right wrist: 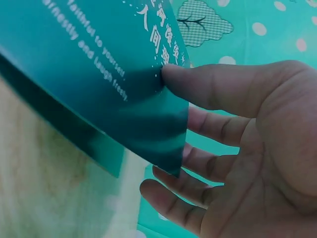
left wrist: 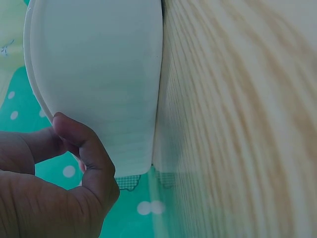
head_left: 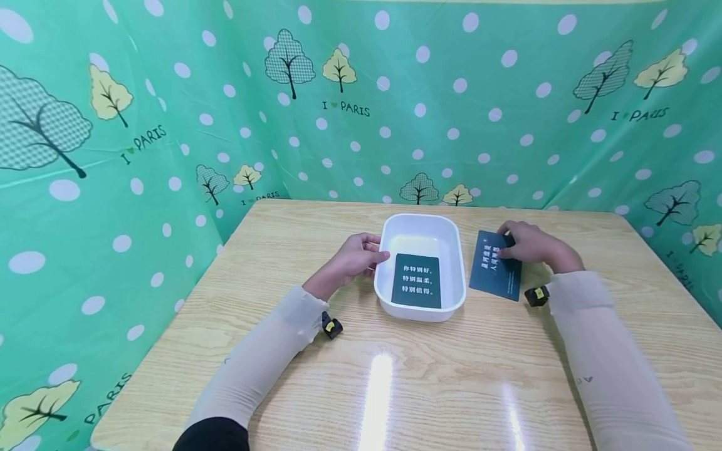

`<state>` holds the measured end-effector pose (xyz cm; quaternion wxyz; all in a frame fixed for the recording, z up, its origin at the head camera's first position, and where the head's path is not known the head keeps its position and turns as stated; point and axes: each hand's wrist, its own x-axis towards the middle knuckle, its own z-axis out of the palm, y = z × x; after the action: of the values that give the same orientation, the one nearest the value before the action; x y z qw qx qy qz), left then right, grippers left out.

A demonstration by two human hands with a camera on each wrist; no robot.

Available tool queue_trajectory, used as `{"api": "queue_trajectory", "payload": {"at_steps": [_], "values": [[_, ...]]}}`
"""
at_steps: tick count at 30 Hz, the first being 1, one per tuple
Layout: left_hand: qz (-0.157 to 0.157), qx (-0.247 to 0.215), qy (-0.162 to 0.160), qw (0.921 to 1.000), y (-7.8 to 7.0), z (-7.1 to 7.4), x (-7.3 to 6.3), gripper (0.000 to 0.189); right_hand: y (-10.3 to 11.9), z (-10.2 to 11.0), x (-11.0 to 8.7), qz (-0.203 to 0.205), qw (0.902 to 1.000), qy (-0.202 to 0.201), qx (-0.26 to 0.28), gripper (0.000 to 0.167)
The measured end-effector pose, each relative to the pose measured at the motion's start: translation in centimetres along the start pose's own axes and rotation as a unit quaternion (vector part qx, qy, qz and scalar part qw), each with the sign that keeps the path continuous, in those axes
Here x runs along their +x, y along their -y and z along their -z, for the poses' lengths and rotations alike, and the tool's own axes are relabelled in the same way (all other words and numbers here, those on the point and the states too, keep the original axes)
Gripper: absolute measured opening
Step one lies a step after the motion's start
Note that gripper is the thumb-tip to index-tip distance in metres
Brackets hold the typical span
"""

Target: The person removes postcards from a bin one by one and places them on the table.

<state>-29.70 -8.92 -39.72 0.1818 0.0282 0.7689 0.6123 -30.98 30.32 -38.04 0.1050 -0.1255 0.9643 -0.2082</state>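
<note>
A white plastic basin (head_left: 390, 229) stands on the wooden table, with a dark green card (head_left: 416, 297) bearing white Chinese lettering lying inside it. My left hand (head_left: 359, 255) pinches the basin's left rim between thumb and fingers, as the left wrist view (left wrist: 64, 188) also shows. To the right of the basin, my right hand (head_left: 526, 241) holds a blue-green card (head_left: 486, 274) printed with white text. In the right wrist view the thumb presses on the face of this card (right wrist: 114, 94) with fingers behind it. Below it is a second green edge; I cannot tell whether it is another card or a reflection.
The light wooden table (head_left: 316, 388) reflects bright light near its front. A green dotted curtain (head_left: 361, 138) with printed trees hangs behind it and along both sides. A small black strap device (head_left: 331, 326) is on the left wrist, and another (head_left: 536, 295) on the right.
</note>
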Motion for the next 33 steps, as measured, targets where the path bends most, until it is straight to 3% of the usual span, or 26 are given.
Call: {"api": "queue_trajectory", "payload": {"at_steps": [9, 33], "values": [[0.005, 0.002, -0.004, 1.0000, -0.1, -0.1, -0.1, 0.041, -0.4, -0.7, 0.2, -0.009, 0.9998, 0.018, 0.010, 0.052], [0.000, -0.001, 0.001, 1.0000, -0.2, -0.1, -0.2, 0.042, -0.2, -1.2, 0.6, -0.030, 0.9981, 0.030, -0.045, 0.052]]}}
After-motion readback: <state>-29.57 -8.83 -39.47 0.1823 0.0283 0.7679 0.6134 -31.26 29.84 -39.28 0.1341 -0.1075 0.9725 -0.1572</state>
